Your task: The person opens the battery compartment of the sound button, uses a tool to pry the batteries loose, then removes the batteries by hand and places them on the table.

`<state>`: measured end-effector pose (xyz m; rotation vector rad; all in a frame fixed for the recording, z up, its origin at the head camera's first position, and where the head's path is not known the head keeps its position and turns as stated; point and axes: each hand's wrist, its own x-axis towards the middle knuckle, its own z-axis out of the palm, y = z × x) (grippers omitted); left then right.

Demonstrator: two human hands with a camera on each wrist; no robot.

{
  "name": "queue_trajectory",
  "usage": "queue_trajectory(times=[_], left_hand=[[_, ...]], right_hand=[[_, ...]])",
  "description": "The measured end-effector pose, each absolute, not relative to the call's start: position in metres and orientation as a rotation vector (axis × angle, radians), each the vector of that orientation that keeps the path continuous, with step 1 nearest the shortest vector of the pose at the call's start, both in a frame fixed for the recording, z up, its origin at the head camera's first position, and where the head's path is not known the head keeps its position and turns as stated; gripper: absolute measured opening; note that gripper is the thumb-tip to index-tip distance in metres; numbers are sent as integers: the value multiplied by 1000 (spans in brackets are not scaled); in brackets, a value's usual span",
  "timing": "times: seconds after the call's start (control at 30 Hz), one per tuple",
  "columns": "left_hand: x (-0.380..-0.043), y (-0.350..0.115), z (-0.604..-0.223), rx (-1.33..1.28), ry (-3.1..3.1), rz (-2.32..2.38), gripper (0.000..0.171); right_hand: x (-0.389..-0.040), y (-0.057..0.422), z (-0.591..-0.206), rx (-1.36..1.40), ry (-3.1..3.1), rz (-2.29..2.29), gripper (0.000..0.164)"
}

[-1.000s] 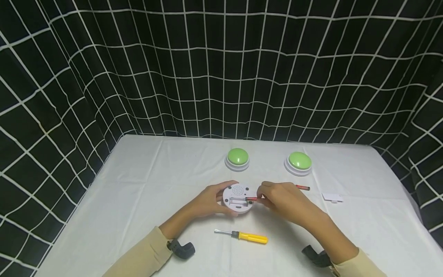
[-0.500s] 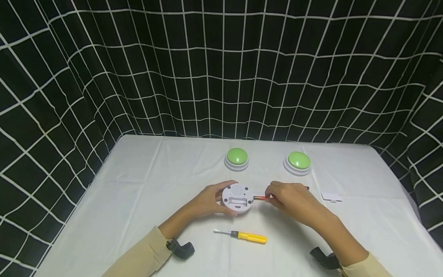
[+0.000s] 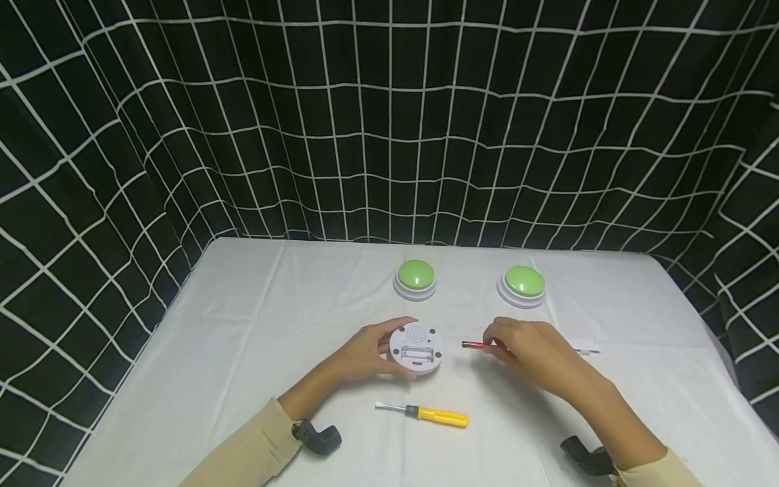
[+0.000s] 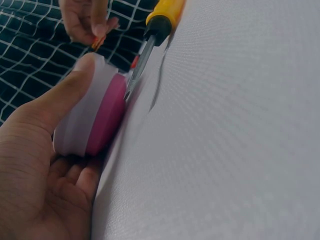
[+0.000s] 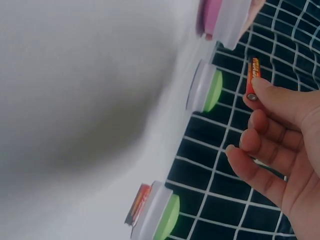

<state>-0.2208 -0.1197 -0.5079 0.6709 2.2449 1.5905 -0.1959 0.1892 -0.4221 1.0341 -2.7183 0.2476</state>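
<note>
My left hand point(image 3: 365, 352) grips a round white push-button point(image 3: 416, 346) by its edge. It lies upside down, speaker holes and an uncovered battery compartment facing up; its pink dome shows underneath in the left wrist view. To its right, my right hand point(image 3: 529, 355) pinches a red battery point(image 5: 254, 75) between thumb and index finger, apart from the push-button. A second red battery point(image 5: 137, 204) lies on the table, visible in the right wrist view but hidden behind my right hand in the head view. Nearer me is a yellow-handled screwdriver point(image 3: 422, 414).
Two green-domed push-buttons point(image 3: 416, 277) point(image 3: 522, 284) stand farther back on the white-covered table point(image 3: 274, 304). A small white battery cover point(image 3: 587, 346) lies right of my right hand, partly hidden. Black curtain with white netting point(image 3: 389, 135) surrounds the far side.
My right hand has drawn the battery out of the push-button's compartment and moved right with it. The left hand still holds the push-button in place.
</note>
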Motion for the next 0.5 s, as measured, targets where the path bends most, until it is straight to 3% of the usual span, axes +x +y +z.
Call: queue_trajectory(times=[0.5], left_hand=[[-221, -121, -509, 667, 2232, 1595, 98]], right_hand=[[-199, 214, -422, 959, -2778, 236, 16]])
